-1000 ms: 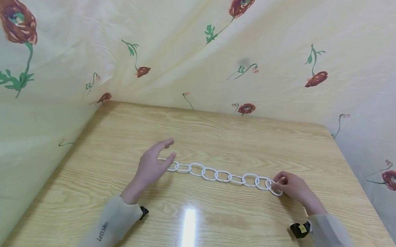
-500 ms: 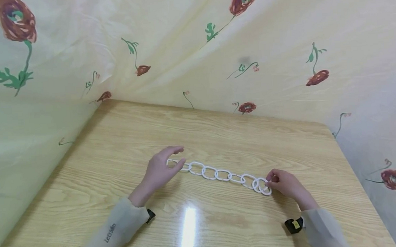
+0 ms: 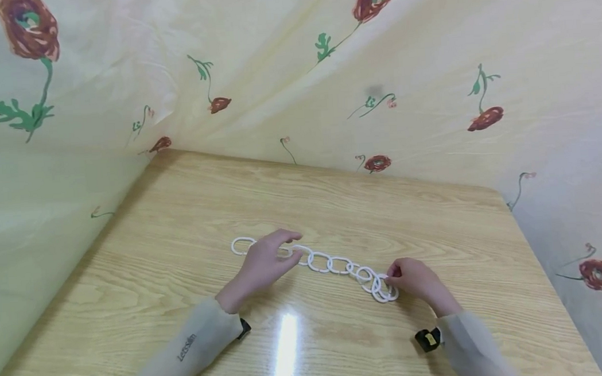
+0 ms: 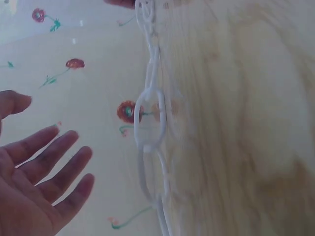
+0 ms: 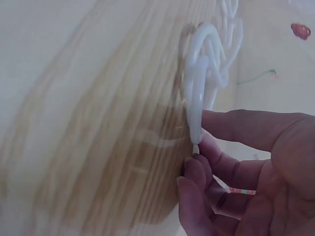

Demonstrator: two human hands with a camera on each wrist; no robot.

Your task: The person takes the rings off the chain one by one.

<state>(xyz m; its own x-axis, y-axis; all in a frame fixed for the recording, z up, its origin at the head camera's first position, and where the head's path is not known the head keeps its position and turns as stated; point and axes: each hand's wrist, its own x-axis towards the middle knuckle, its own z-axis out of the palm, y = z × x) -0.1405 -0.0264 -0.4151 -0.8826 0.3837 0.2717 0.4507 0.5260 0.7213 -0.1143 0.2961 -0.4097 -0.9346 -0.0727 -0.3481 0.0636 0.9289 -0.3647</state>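
Note:
A white chain of oval plastic links (image 3: 341,265) lies across the wooden table, stretched at the left and bunched at its right end. My right hand (image 3: 414,279) pinches the right end link between thumb and fingers; the right wrist view shows that link (image 5: 197,98) standing tilted at the fingertips. Over the left part of the chain hovers my left hand (image 3: 266,260), its fingers spread and relaxed, hiding a few links. In the left wrist view this hand (image 4: 42,177) is apart from the chain (image 4: 150,118), with nothing in its grasp.
A pale cloth with red flowers (image 3: 294,85) hangs behind the wooden table (image 3: 177,195) and along both sides. A bright light reflection (image 3: 286,350) lies on the tabletop near the front. Each wrist wears a black device, such as the one at the right cuff (image 3: 428,339).
My right hand has moved left with the end link, and the right-hand links have bunched together. My left hand has drifted right along the chain, uncovering its left end link.

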